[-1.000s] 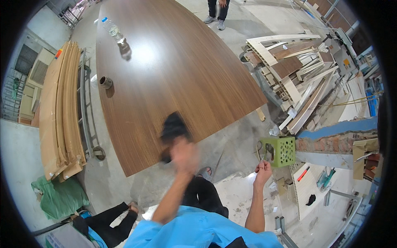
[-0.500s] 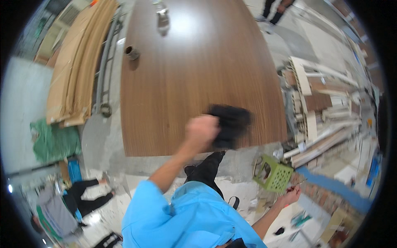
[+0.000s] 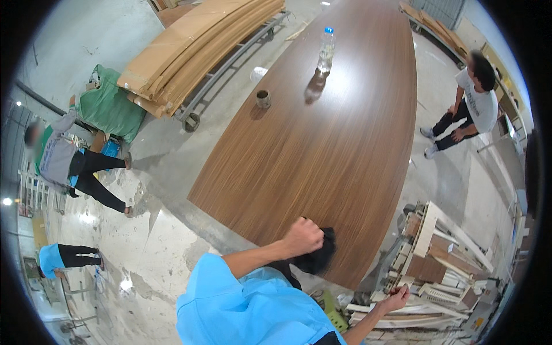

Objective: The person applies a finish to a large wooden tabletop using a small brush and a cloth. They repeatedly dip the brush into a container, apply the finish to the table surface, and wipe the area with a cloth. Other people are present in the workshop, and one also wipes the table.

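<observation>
My left hand [image 3: 305, 236] is closed on a bunched black cloth [image 3: 319, 256] at the near end of a large brown wood-grain board [image 3: 305, 172]. The cloth hangs down from my fist by the board's near edge. Off to the right, past the board's corner, my right hand [image 3: 397, 300] is held with its fingers pinched together. Something small and reddish seems to be in them, too small to name. Farther up the board stand a clear bottle [image 3: 326, 53] with a blue cap and a small greyish cup [image 3: 263, 99].
Cardboard sheets [image 3: 190, 52] lie stacked on a metal trolley at the left, beside a green sack [image 3: 109, 106]. White and brown offcuts [image 3: 443, 264] are piled at the right, near a green crate [image 3: 329, 307]. One person [image 3: 474, 103] stands right of the board; two others are at the left.
My view has swung, so the board now slants and more people show. My left hand keeps the black cloth, now nearer the board's close edge. My right hand stays out to the right.
</observation>
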Available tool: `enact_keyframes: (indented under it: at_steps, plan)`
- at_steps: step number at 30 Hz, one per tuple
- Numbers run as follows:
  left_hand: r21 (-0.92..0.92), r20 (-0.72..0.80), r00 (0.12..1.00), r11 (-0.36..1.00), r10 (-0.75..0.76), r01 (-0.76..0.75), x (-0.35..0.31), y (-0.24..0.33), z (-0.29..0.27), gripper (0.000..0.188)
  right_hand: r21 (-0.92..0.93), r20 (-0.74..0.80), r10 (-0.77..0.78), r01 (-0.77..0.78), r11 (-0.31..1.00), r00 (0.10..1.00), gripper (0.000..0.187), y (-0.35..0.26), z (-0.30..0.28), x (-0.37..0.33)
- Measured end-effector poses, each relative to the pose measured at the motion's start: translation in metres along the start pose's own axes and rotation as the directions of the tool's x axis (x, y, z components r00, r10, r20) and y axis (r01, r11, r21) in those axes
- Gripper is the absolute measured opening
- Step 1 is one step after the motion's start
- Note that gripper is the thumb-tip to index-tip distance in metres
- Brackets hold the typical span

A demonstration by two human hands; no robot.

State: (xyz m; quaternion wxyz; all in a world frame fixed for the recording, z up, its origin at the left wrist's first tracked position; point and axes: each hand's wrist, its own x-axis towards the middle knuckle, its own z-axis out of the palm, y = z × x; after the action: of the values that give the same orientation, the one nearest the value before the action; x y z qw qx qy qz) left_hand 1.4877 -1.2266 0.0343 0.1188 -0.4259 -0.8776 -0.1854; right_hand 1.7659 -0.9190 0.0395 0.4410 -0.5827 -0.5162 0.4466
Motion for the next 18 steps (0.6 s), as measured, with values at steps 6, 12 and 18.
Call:
enact_keyframes:
  at_steps: [6,12,18]
  plan:
    - [-0.238,-0.268,0.819,0.858,-0.508,0.455,0.05,-0.168,-0.021,0.006,-0.055,0.014,0.022,-0.021,0.998,1.0,0.013,-0.014,-0.004,0.034]
    - [0.169,-0.37,0.603,0.586,-0.707,0.792,0.095,-0.255,-0.049,0.039,-0.253,0.105,-0.054,0.079,0.964,0.993,0.022,-0.039,-0.008,0.053]
    - [0.122,-0.111,0.466,0.453,-0.878,0.883,0.121,-0.261,-0.063,0.072,-0.229,0.16,-0.135,0.17,0.959,0.978,0.01,-0.04,0.006,0.076]
